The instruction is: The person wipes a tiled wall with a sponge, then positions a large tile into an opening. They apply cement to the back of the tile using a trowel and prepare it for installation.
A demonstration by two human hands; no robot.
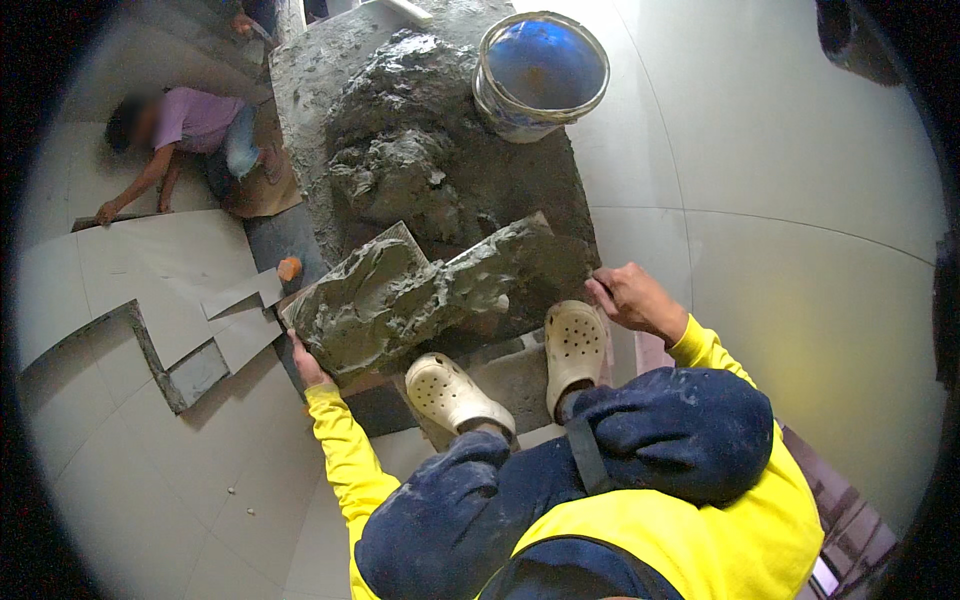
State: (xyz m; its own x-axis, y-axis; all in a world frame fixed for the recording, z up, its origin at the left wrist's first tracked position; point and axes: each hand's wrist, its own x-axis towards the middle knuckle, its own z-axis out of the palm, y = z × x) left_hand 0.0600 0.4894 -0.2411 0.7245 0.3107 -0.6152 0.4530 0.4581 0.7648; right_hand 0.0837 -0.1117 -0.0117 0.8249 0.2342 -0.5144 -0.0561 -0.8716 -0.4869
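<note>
A cut tile [395, 310] with a stepped outline is spread with wet grey mortar and sits in front of my feet, over the near end of a mortar-covered board [300, 120]. My left hand [312, 362] grips the tile's left edge. Beside the tile's right end, my right hand [640, 300] is closed; what its fingers hold is hidden, perhaps a trowel handle. Beyond the tile rises a heap of wet mortar [400, 110]. My cream clogs [455, 392] are close to the tile's near side.
A blue-lined bucket [525, 128] stands at the board's far right. At the far left, a co-worker [205, 125] crouches, hands at a floor tile's edge. Pale tiles [150, 270] with a stepped edge lie left, near an orange round object [289, 268]. Large pale tiles [800, 270] cover the right.
</note>
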